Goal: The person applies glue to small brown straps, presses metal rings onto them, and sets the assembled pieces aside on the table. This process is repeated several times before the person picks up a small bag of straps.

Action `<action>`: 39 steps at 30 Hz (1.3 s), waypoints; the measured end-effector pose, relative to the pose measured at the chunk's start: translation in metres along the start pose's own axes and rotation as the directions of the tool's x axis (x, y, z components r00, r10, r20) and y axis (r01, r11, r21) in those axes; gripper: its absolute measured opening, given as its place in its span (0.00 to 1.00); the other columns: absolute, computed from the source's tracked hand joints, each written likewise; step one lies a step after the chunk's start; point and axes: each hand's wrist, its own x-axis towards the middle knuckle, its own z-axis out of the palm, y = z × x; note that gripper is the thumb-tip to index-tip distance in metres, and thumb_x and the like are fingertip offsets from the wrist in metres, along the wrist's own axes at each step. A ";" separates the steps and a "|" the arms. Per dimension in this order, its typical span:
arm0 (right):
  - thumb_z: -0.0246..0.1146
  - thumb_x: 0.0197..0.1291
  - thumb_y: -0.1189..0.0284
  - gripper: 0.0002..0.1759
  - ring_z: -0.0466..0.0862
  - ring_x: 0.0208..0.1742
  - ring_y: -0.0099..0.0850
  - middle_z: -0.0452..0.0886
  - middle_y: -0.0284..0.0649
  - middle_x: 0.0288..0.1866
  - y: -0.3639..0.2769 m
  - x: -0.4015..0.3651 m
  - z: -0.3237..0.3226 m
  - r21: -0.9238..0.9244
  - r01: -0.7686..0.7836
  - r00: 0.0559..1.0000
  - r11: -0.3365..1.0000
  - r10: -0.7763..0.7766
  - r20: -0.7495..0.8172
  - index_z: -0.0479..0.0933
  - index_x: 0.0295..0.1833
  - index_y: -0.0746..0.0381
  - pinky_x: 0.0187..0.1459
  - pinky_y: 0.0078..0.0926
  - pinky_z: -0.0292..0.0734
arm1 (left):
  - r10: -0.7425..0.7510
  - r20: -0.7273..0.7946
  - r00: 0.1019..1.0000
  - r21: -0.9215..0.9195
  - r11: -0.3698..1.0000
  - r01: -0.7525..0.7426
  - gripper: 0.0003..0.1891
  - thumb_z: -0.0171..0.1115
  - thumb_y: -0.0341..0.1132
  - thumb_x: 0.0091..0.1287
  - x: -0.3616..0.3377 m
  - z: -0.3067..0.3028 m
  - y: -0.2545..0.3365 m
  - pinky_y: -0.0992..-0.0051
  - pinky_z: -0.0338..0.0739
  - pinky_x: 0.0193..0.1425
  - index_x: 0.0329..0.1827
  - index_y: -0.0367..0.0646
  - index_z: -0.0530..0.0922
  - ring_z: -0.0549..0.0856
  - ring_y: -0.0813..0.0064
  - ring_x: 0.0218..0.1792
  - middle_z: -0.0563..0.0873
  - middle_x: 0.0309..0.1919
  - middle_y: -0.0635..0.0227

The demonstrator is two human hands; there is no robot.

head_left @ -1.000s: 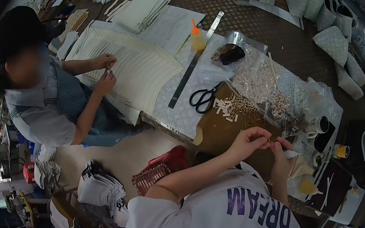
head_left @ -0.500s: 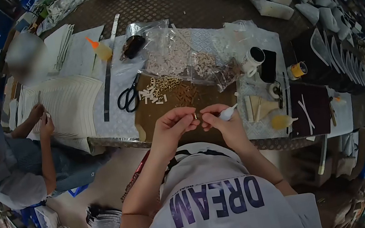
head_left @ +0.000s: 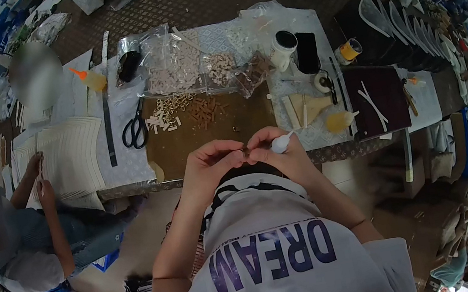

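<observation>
- Small brown piece: head view, pinched where the fingertips of both hands meet, over the near edge of the brown board, close to the chest.
- Left hand: fingers curled in, thumb and forefinger closed on the small brown piece from the left.
- Right hand: fingers wrapped around a small white bottle, nozzle pointing left toward the piece, fingertips up against those of the left hand.
- Farther on the brown board: loose pale and brown bits; black scissors just left of the board, metal ruler left of those.
- Far side of the table: clear plastic bags, white cup and black phone to their right.
- Far left: co-worker's hands at a stack of white sheets, well apart from the piece.
</observation>
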 end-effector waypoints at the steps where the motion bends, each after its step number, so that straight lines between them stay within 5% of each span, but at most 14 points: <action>1: 0.66 0.56 0.74 0.08 0.80 0.36 0.20 0.81 0.35 0.35 -0.003 -0.004 -0.001 -0.106 0.003 1.000 0.994 -0.006 -0.027 0.77 0.39 0.66 0.38 0.17 0.75 | 0.028 -0.012 1.000 0.069 0.997 -0.027 0.09 0.62 0.24 0.61 0.001 0.003 -0.001 0.81 0.78 0.45 0.45 0.35 0.79 0.84 0.78 0.38 0.85 0.37 0.64; 5: 0.66 0.56 0.74 0.06 0.79 0.36 0.18 0.81 0.33 0.34 -0.003 -0.013 -0.006 -0.262 -0.024 0.997 0.965 0.004 -0.078 0.78 0.37 0.65 0.38 0.16 0.74 | 0.101 -0.065 0.993 0.254 0.964 -0.081 0.09 0.65 0.22 0.58 0.001 0.018 -0.006 0.82 0.77 0.41 0.42 0.35 0.80 0.83 0.81 0.35 0.85 0.35 0.66; 11: 0.65 0.55 0.75 0.05 0.78 0.34 0.16 0.81 0.32 0.32 0.001 -0.018 -0.011 -0.138 -0.092 0.991 0.986 0.077 -0.110 0.78 0.37 0.65 0.37 0.15 0.73 | -0.092 -0.019 0.996 0.109 0.990 0.094 0.10 0.63 0.23 0.59 0.005 0.019 -0.004 0.81 0.78 0.44 0.44 0.35 0.80 0.84 0.79 0.37 0.85 0.35 0.65; 14: 0.65 0.55 0.76 0.05 0.77 0.33 0.16 0.80 0.31 0.32 0.010 -0.017 -0.014 -0.109 -0.002 0.996 0.994 -0.008 -0.091 0.77 0.37 0.65 0.36 0.15 0.72 | -0.137 -0.024 0.990 0.093 0.986 0.139 0.10 0.62 0.23 0.60 0.008 0.016 -0.006 0.80 0.79 0.45 0.44 0.35 0.80 0.84 0.77 0.37 0.85 0.36 0.64; 20: 0.66 0.55 0.75 0.11 0.74 0.32 0.15 0.76 0.30 0.32 0.017 -0.009 -0.014 -0.091 0.084 0.992 0.992 -0.092 -0.091 0.73 0.41 0.64 0.35 0.15 0.71 | 0.027 -0.037 0.999 0.227 0.974 -0.018 0.10 0.62 0.22 0.60 0.010 0.014 -0.011 0.79 0.79 0.44 0.44 0.35 0.80 0.85 0.75 0.38 0.85 0.35 0.63; 26: 0.61 0.61 0.71 0.22 0.67 0.32 0.21 0.64 0.34 0.40 0.015 -0.009 -0.020 -0.261 0.077 0.991 0.962 -0.103 -0.086 0.56 0.53 0.62 0.36 0.19 0.68 | -0.202 -0.161 0.966 -0.114 0.976 0.185 0.11 0.64 0.26 0.61 0.014 -0.004 0.005 0.79 0.80 0.47 0.46 0.34 0.79 0.85 0.74 0.39 0.85 0.37 0.63; 30: 0.62 0.59 0.73 0.19 0.74 0.39 0.30 0.68 0.39 0.45 0.003 -0.006 -0.014 -0.620 0.272 0.937 0.736 -0.349 -0.003 0.67 0.53 0.65 0.41 0.24 0.72 | -0.223 -0.166 0.961 -0.201 0.961 0.188 0.12 0.64 0.27 0.61 0.012 -0.016 0.010 0.78 0.80 0.48 0.47 0.34 0.78 0.85 0.72 0.40 0.84 0.37 0.62; 36: 0.70 0.45 0.78 0.23 0.79 0.43 0.32 0.77 0.38 0.44 -0.004 -0.004 0.003 -0.650 0.202 0.950 0.732 -0.307 -0.051 0.77 0.51 0.61 0.42 0.25 0.74 | -0.227 -0.158 0.961 -0.144 0.968 0.205 0.12 0.64 0.27 0.60 0.003 -0.023 0.019 0.79 0.81 0.46 0.47 0.34 0.79 0.85 0.72 0.39 0.84 0.37 0.62; 39: 0.68 0.47 0.80 0.23 0.80 0.40 0.32 0.76 0.39 0.44 -0.004 -0.003 0.005 -0.710 0.330 0.903 0.622 -0.428 0.045 0.76 0.52 0.59 0.36 0.27 0.78 | -0.227 -0.167 0.959 -0.142 0.968 0.205 0.12 0.64 0.26 0.60 -0.001 -0.022 0.022 0.79 0.81 0.45 0.47 0.33 0.79 0.86 0.72 0.38 0.84 0.37 0.61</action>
